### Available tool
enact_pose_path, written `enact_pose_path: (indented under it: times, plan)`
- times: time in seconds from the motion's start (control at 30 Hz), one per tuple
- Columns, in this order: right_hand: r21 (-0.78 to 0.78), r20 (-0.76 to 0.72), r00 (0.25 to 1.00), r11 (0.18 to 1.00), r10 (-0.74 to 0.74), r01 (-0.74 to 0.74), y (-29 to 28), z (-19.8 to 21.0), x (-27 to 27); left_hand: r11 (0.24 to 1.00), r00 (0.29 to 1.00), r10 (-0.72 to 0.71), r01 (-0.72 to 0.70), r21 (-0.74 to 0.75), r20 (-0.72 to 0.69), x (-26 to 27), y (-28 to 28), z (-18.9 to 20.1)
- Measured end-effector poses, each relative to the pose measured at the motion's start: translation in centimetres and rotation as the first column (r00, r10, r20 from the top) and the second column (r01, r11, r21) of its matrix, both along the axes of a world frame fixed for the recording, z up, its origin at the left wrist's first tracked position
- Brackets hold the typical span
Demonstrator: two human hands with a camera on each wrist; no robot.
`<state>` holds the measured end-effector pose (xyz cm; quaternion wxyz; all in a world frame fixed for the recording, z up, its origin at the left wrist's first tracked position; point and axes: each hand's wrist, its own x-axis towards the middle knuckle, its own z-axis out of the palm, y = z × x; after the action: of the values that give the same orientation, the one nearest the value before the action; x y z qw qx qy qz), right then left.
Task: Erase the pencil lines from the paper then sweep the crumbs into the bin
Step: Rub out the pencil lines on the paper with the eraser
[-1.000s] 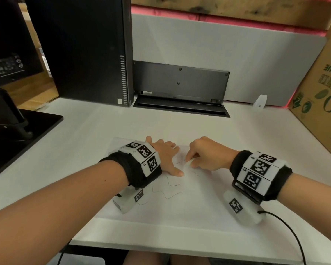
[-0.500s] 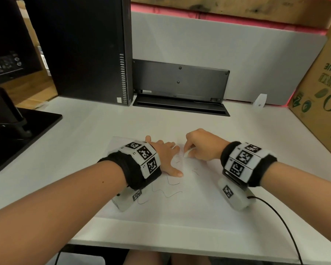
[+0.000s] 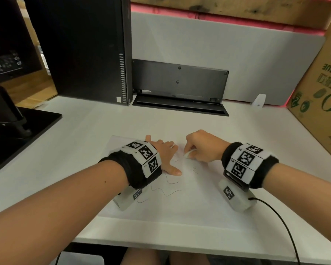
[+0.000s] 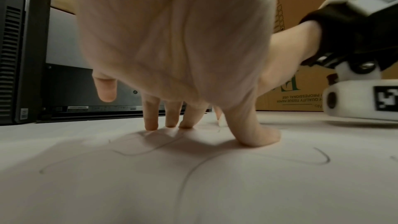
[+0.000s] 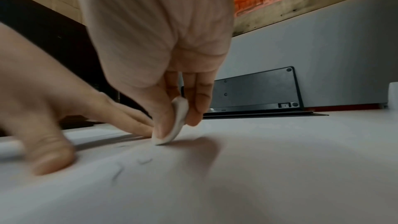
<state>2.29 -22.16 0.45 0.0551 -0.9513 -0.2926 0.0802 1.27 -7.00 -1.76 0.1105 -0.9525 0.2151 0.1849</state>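
A white sheet of paper [image 3: 189,203] lies on the white desk with wavy pencil lines [image 3: 168,192] across its near left part. My left hand [image 3: 166,155] presses flat on the paper with spread fingers [image 4: 150,122] and the thumb [image 4: 256,134] down. My right hand [image 3: 201,148] pinches a small white eraser [image 5: 172,125] between thumb and fingers, its lower edge touching the paper just right of the left fingertips. The eraser [image 3: 187,154] shows as a pale sliver in the head view. Short pencil marks [image 5: 144,161] lie in front of it. No bin is in view.
A black computer tower [image 3: 84,48] stands at the back left, beside a black keyboard [image 3: 180,83] propped against the grey partition. A monitor base [image 3: 21,131] sits on the left. A cardboard box [image 3: 321,96] fills the right side. A black cable [image 3: 283,226] trails from my right wrist.
My right hand with the eraser has moved away from me and slightly left across the paper. The left hand has stayed pressed in place.
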Motion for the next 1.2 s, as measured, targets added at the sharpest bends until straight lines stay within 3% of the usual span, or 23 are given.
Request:
enact_pose_path:
  times: [0.13,0.33,0.57,0.7,0.9,1.07,1.2]
  plan:
    - [0.021,-0.068,0.996,0.998,0.063,-0.061,-0.6,-0.2,-1.7,1.000,1.000,0.002,-0.002,0.005,0.000,0.2,-0.1,-0.1]
    - [-0.005,-0.016,0.999,0.999,-0.032,0.032,0.0,0.2,0.3,1.000,1.000,-0.001,0.001,0.000,0.000,0.1,-0.1,-0.2]
    - [0.012,-0.067,0.997,1.000,0.027,-0.026,-0.5,-0.2,-1.6,1.000,1.000,-0.005,0.005,-0.006,0.010,0.2,-0.1,-0.5]
    - [-0.010,-0.013,0.997,0.997,-0.081,0.081,-0.3,0.0,0.2,1.000,1.000,0.002,-0.002,-0.007,0.008,0.1,-0.1,-0.4]
    - [0.014,-0.093,0.996,1.000,-0.002,0.003,-0.2,-0.4,-2.0,1.000,1.000,0.003,-0.003,-0.006,0.007,0.2,-0.1,-0.3]
    - [0.009,-0.032,0.991,0.991,-0.132,0.132,-0.7,-0.2,0.1,1.000,1.000,0.006,-0.006,-0.003,0.003,-0.1,-0.1,-0.1]
    - [-0.014,-0.079,0.994,0.997,-0.079,0.078,0.2,-0.3,-1.6,1.000,1.000,0.010,-0.010,-0.003,-0.002,0.0,-0.2,-0.1]
